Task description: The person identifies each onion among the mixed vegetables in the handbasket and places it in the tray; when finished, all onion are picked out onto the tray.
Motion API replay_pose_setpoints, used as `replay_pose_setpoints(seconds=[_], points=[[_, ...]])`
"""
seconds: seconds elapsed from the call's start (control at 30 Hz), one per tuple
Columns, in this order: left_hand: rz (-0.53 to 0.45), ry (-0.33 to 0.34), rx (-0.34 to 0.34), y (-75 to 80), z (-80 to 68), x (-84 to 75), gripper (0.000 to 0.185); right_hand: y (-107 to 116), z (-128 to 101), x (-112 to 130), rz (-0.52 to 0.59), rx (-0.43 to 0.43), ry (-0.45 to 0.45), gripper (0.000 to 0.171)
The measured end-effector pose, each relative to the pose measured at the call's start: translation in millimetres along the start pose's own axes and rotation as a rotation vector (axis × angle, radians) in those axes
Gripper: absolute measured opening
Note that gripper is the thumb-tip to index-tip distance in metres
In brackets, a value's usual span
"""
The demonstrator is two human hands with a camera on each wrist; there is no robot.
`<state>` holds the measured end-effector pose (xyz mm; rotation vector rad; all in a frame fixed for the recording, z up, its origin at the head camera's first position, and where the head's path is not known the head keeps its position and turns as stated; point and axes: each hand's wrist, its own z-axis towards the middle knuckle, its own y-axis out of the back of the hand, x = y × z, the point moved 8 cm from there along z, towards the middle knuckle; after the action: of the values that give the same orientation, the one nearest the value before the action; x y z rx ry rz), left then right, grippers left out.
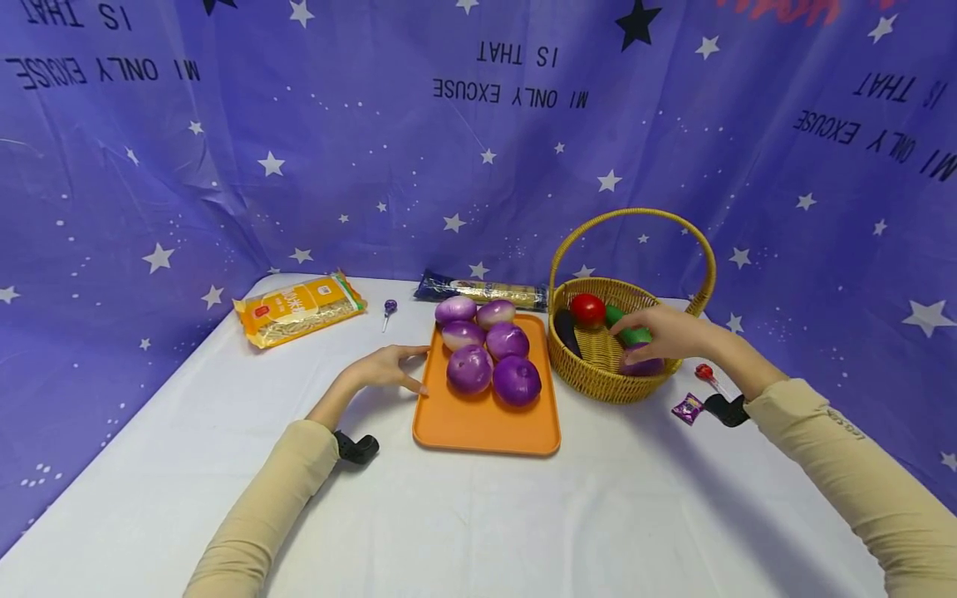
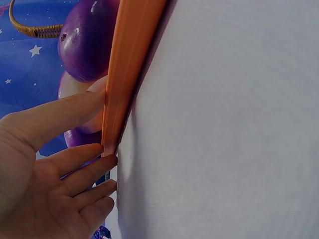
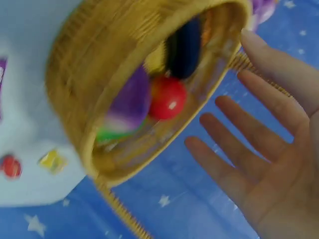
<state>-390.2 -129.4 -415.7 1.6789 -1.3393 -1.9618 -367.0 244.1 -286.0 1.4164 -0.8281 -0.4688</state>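
An orange tray [image 1: 478, 428] carries several round purple-and-white vegetables [image 1: 469, 370], which look like onions. At its left edge is my left hand [image 1: 385, 367], thumb and fingertips touching the rim; in the left wrist view the fingers [image 2: 82, 174] are fairly straight. My right hand [image 1: 665, 330] hovers over a wicker basket [image 1: 598, 386], and the right wrist view shows its fingers spread with nothing in them. Inside the basket are a red tomato [image 1: 588, 309], a dark eggplant [image 1: 567, 332], a green vegetable [image 1: 631, 332] and a purple-and-white one [image 3: 130, 102], partly covered by the hand in the head view.
Behind the tray lies a pack of spaghetti [image 1: 486, 291]. A yellow noodle pack [image 1: 302, 310] and a purple lollipop [image 1: 390, 307] are at the back left. Right of the basket are a red lollipop [image 1: 704, 372] and a purple-wrapped candy [image 1: 688, 409]. The basket's tall handle [image 1: 635, 212] arches upward.
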Motion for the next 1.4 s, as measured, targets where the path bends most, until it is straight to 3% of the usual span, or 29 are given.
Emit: replay_pose_setpoints(seconds=[0.3, 0.57, 0.87, 1.1, 1.4], points=[[-0.002, 0.007, 0.003, -0.3, 1.6, 2.8, 0.088, 4, -1, -36, 0.011, 0.104, -0.074, 0.041], [0.004, 0.014, 0.012, -1.5, 2.7, 3.9, 0.089, -21, 7, -58, 0.010, 0.205, -0.073, 0.041], [0.000, 0.010, 0.003, -1.2, 4.8, 7.4, 0.089, -25, 10, -60, 0.007, 0.214, -0.108, 0.044], [0.007, 0.003, 0.004, -0.3, 3.8, 5.8, 0.089, -7, 2, -51, -0.022, 0.074, -0.087, 0.044], [0.005, 0.006, 0.006, -1.0, 2.7, 5.4, 0.089, 30, -10, -20, 0.071, -0.101, -0.058, 0.049]])
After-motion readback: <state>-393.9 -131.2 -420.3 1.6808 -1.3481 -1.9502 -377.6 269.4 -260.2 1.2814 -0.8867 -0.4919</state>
